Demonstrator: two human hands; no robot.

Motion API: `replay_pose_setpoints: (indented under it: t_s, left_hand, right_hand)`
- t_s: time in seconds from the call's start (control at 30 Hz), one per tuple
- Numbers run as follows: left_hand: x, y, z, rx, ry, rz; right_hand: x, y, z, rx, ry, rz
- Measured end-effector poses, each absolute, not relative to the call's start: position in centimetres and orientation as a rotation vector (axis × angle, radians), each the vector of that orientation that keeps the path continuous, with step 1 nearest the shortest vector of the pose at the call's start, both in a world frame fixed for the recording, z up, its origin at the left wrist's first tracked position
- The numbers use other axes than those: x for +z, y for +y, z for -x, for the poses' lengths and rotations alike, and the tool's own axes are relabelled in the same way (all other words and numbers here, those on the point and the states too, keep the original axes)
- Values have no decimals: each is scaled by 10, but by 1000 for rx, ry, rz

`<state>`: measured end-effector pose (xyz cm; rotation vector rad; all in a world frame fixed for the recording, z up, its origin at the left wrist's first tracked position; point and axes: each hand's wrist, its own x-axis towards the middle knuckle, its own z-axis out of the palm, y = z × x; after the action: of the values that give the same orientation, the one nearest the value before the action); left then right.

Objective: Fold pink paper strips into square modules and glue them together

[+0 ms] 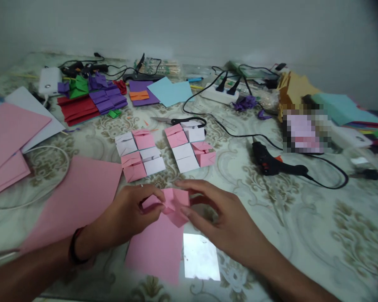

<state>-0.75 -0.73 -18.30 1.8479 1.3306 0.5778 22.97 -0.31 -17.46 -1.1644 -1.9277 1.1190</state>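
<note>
My left hand and my right hand meet over a small folded pink paper piece and both pinch it with closed fingers. The piece hovers just above a flat pink paper sheet on the patterned tablecloth. A black band sits on my left wrist. Beyond my hands lie two groups of folded pink and white paper squares.
A black glue gun with its cord lies to the right. Scissors rest behind the squares. Large pink sheets lie at left, coloured paper stacks and a power strip at the back. A white card lies near my right forearm.
</note>
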Motion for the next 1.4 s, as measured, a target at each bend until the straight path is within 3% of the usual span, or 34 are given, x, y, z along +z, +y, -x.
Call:
replay_pose_setpoints:
  t_s: [0.1, 0.2, 0.47, 0.67, 0.83, 1.0, 1.27, 1.4]
  left_hand:
    - [-187, -10, 8, 609, 1355, -1926]
    - [-191, -15, 7, 689, 1361, -1908]
    - [-186, -19, -1, 822, 1286, -2018]
    - [-184, -17, -1, 834, 1388, -1782]
    - [-179, -16, 3, 862, 1313, -1481]
    - [-175, -6, 12, 956, 1401, -1549]
    - [-179, 2, 20, 911, 1441, -1659]
    - [-178, -2, 18, 842, 1487, -1801]
  right_hand:
    - [-181, 0, -227, 1420, -1805, 1241]
    - [-187, -2, -219, 1481, -1741, 1237]
    - [-192, -11, -203, 1007, -1962, 1174]
    - [-187, -9, -198, 668, -2038, 1052]
    - [-166, -7, -189, 919, -1841, 1154]
    - [-161, 0, -180, 1142, -1746, 1244]
    - [-185, 10, -190, 734, -2030, 1016]
    - [-184, 12, -197, 706, -2150, 951]
